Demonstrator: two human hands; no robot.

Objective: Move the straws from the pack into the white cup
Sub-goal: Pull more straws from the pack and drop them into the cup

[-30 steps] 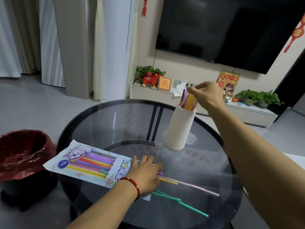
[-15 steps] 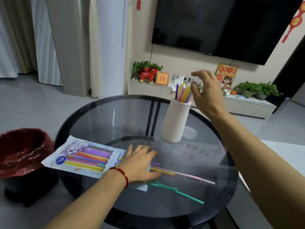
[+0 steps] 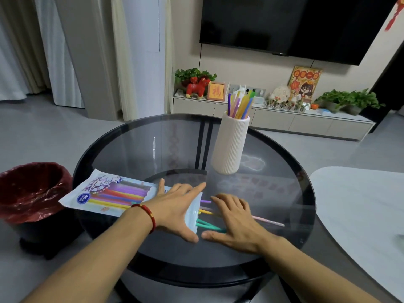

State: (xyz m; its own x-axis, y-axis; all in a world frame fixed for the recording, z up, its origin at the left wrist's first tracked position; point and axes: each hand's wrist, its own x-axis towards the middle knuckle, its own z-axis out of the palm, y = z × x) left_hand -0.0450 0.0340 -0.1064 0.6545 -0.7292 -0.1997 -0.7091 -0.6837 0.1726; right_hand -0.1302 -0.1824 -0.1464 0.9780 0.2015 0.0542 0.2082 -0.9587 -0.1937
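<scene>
A white ribbed cup (image 3: 230,145) stands upright on the round glass table (image 3: 135,149), holding several coloured straws (image 3: 239,104). The straw pack (image 3: 109,194) lies flat at the table's left, with its open end to the right. My left hand (image 3: 175,209) presses flat on that open end, fingers spread. Several loose straws (image 3: 206,225), purple, yellow, green and pink, stick out of the pack onto the glass. My right hand (image 3: 235,218) lies flat over these straws, fingers apart, and grips none that I can see. A pink straw (image 3: 269,221) extends past it to the right.
A dark bin with a red liner (image 3: 28,193) stands on the floor left of the table. A white tabletop (image 3: 360,206) sits close on the right. Behind are a low TV cabinet (image 3: 284,119) with plants and ornaments, and a wall-mounted TV.
My right hand has left the top of the cup and come down onto the loose straws beside the pack. My left hand stays on the pack's open end.
</scene>
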